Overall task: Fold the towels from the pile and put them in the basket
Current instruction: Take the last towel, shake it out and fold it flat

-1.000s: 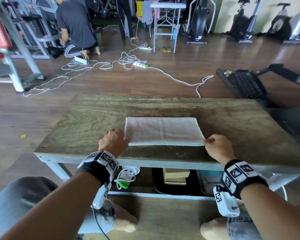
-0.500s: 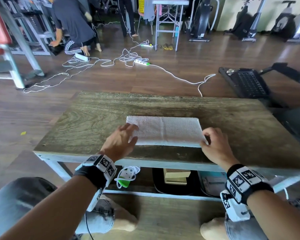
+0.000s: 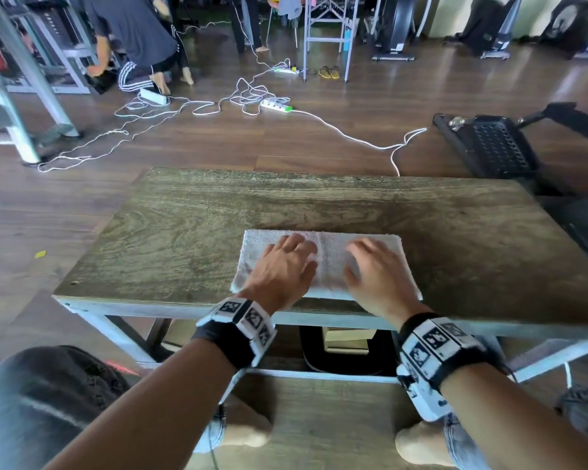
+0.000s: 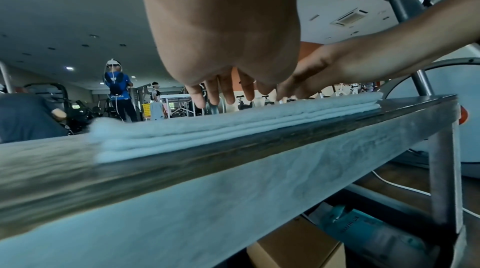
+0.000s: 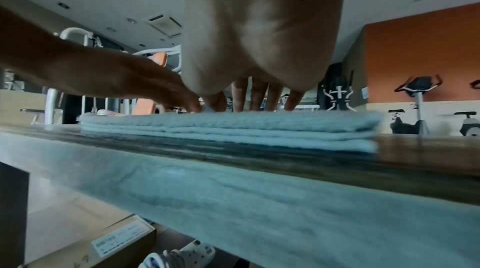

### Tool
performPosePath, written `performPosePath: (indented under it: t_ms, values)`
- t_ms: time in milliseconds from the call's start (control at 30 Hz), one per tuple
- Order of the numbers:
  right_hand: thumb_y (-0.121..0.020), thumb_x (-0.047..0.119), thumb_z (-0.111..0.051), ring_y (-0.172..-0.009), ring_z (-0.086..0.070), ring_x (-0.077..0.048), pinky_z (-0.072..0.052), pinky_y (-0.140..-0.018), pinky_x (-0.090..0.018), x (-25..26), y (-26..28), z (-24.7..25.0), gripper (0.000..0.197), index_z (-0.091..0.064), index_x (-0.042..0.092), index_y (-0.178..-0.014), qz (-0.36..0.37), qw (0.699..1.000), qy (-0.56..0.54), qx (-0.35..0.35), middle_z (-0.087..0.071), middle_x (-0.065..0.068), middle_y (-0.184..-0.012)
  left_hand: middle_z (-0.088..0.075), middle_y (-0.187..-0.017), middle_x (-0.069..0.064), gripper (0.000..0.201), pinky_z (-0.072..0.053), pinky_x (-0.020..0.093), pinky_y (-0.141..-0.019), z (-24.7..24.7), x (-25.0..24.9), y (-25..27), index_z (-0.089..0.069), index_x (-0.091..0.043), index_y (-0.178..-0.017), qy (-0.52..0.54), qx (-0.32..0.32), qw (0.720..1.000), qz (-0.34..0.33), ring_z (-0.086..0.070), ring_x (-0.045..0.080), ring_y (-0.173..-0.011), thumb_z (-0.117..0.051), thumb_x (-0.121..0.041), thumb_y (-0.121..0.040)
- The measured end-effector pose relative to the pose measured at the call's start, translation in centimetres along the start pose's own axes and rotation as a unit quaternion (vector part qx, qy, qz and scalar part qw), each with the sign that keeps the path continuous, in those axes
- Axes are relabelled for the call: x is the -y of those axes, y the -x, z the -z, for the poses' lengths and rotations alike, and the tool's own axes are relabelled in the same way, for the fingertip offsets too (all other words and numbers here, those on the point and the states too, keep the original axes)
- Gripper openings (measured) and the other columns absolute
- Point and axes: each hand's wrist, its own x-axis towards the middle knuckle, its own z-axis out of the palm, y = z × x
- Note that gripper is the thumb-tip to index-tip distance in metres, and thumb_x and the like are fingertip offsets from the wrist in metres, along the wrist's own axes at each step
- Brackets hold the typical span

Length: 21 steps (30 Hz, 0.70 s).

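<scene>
Towel [image 3: 323, 262], white and folded into layers, lies near the worktop's [image 3: 170, 239] front edge. My left hand [image 3: 280, 271] and right hand [image 3: 377, 278] have moved from its ends onto its top, fingers spread flat, seemingly smoothing; another fold or the basket comes next.

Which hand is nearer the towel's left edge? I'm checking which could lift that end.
Left. The left hand lies flat on the towel's left half; the right hand lies on its right half.
</scene>
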Motion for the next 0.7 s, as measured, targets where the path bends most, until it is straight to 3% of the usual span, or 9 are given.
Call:
performPosePath:
  t_ms: [100,200,267,367,433,567,700]
  values:
    - [-0.098,0.035,-0.035,-0.151,-0.02,-0.018,-0.024,-0.121,-0.045,1.6,-1.5,-2.5,0.056,-0.032,0.02,-0.152,0.001,0.996,-0.017,0.084,-0.029,0.0,-0.161,-0.033,-0.157,0.002,0.049,-0.024,0.046,-0.118,-1.5,-1.5,-1.6,-0.035,-0.018,-0.148,0.029,0.054,0.997,0.04,-0.025,0.023,-0.147,-0.034,-0.036,-0.103]
    - [-0.092,0.05,-0.002,-0.155,0.002,-0.015,-0.007,-0.125,-0.045,1.2,-1.2,-3.9,0.071,-0.009,0.03,-0.16,-0.02,0.993,0.007,0.114,-0.002,0.007,-0.168,-0.01,-0.165,-0.006,0.056,-0.007,0.043,-0.123,-3.0,-1.0,-1.3,-0.014,-0.026,-0.157,0.014,0.092,0.993,0.074,-0.003,0.015,-0.152,-0.018,-0.044,-0.104]
    - [-0.092,0.052,0.003,-0.155,0.006,-0.014,-0.001,-0.125,-0.042,0.7,-0.9,-4.0,0.071,-0.007,0.034,-0.16,-0.025,0.994,0.021,0.103,0.001,0.01,-0.168,-0.001,-0.165,-0.01,0.059,-0.001,0.04,-0.124,-3.5,-0.6,-1.0,-0.006,-0.029,-0.157,-0.01,0.101,0.992,0.07,0.005,0.011,-0.152,-0.012,-0.05,-0.103]
    - [-0.099,0.052,-0.006,-0.154,0.007,-0.012,0.003,-0.124,-0.039,0.6,-1.1,-3.8,0.062,-0.007,0.037,-0.159,-0.038,0.994,0.043,0.096,0.0,0.012,-0.168,0.006,-0.164,-0.011,0.059,0.006,0.038,-0.123,-3.4,-0.4,-1.1,-0.001,-0.035,-0.156,-0.012,0.113,0.991,0.077,0.011,0.01,-0.151,-0.01,-0.054,-0.102]
    - [-0.099,0.053,-0.009,-0.154,0.009,-0.012,0.004,-0.124,-0.039,0.5,-1.2,-3.7,0.062,-0.005,0.038,-0.159,-0.051,0.993,0.044,0.101,0.002,0.012,-0.168,0.008,-0.164,-0.011,0.058,0.006,0.038,-0.123,-3.2,-0.1,-1.1,0.002,-0.04,-0.155,-0.02,0.11,0.99,0.085,0.012,0.011,-0.151,-0.011,-0.056,-0.101]
    - [-0.089,0.065,0.003,-0.154,0.012,-0.012,0.003,-0.125,-0.041,-1.0,-1.0,-3.4,0.074,0.0,0.039,-0.158,-0.073,0.991,0.044,0.108,0.007,0.012,-0.167,0.009,-0.163,-0.01,0.065,0.004,0.04,-0.124,-2.9,1.6,-0.4,0.004,-0.042,-0.154,-0.024,0.102,0.988,0.112,0.012,0.011,-0.151,-0.01,-0.066,-0.096]
    - [-0.092,0.07,0.0,-0.154,0.011,-0.012,0.003,-0.125,-0.04,-2.2,-0.5,-2.7,0.074,0.001,0.036,-0.158,-0.088,0.988,0.078,0.101,0.007,0.01,-0.168,0.009,-0.164,-0.007,0.071,0.004,0.04,-0.124,-2.7,2.6,0.2,0.004,-0.04,-0.155,-0.024,0.101,0.985,0.139,0.013,0.011,-0.151,-0.008,-0.072,-0.092]
